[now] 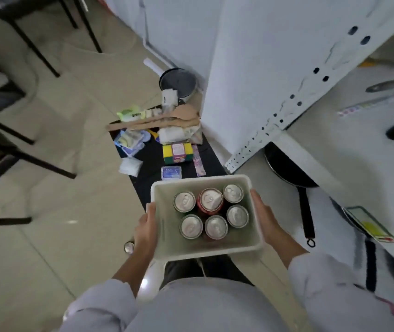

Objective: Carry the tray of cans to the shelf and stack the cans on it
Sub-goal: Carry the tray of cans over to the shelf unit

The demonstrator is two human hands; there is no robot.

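Note:
I hold a white plastic tray (236,248) at waist height in front of me. Several upright cans stand inside it, silver tops up; one red can (210,202) is in the middle of the far row. My left hand (145,232) grips the tray's left rim. Its right rim is gripped by my right hand (264,218). The white metal shelf (315,161) with a perforated upright stands just to the right of the tray.
A black mat (148,188) on the tiled floor ahead holds wooden spoons (157,121), a yellow box (177,152), packets and a pot (178,83). A black frying pan (287,168) lies on the shelf. A loose can (129,247) stands on the floor by my left hand. Black table legs (35,159) are at left.

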